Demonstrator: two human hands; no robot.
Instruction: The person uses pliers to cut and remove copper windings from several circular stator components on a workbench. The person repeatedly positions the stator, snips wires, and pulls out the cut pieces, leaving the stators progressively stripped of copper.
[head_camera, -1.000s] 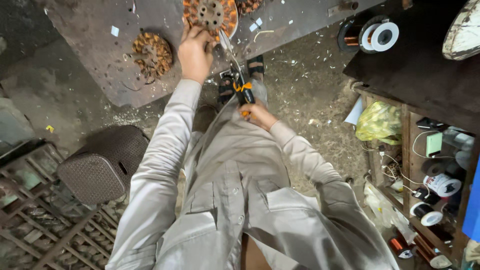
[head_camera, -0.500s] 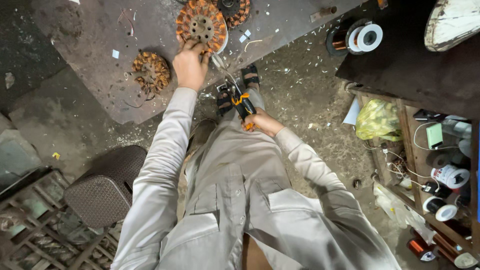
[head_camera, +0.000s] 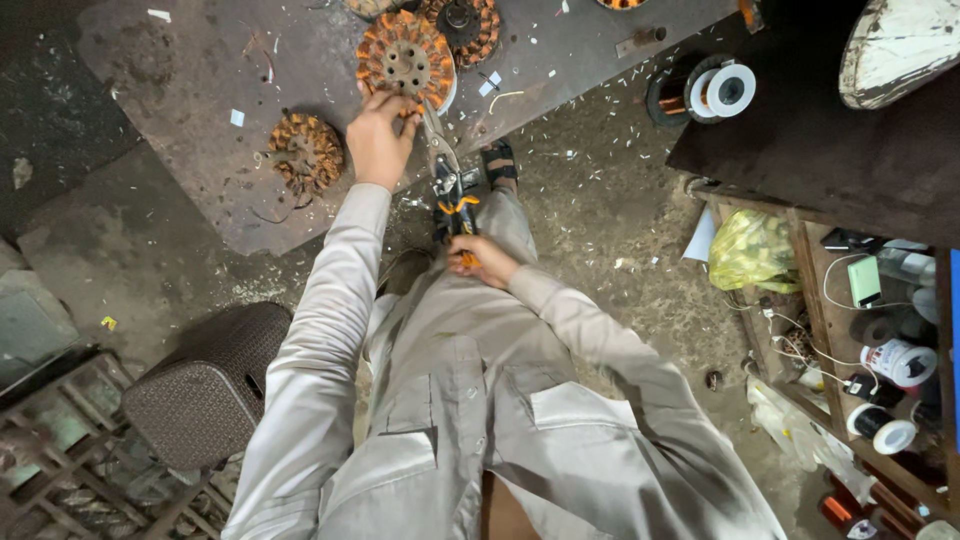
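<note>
Leftmost, a spare copper-wound stator (head_camera: 305, 152) lies on the metal floor plate (head_camera: 180, 80). Beside it, the left hand (head_camera: 378, 138) curls its fingers (head_camera: 385, 102) on the orange stator (head_camera: 405, 60); the right hand (head_camera: 482, 260) grips snips (head_camera: 448, 185) tightly.

The person wears a pale grey-beige, long-sleeved work shirt (head_camera: 470, 420) of thin woven cloth that fills the lower centre of the frame. Two flat chest pockets sit on its front, and small round buttons run down a middle placket. The long sleeves (head_camera: 320, 330) reach fully to the wrists, creased along their length, leaving the bare left hand (head_camera: 378, 140) in the upper centre and the bare right hand (head_camera: 482, 262) near mid-frame uncovered. Matching light trousers (head_camera: 515, 215) show above the shirt. A dark strapped sandal (head_camera: 498, 162) covers one foot in the upper centre.
</note>
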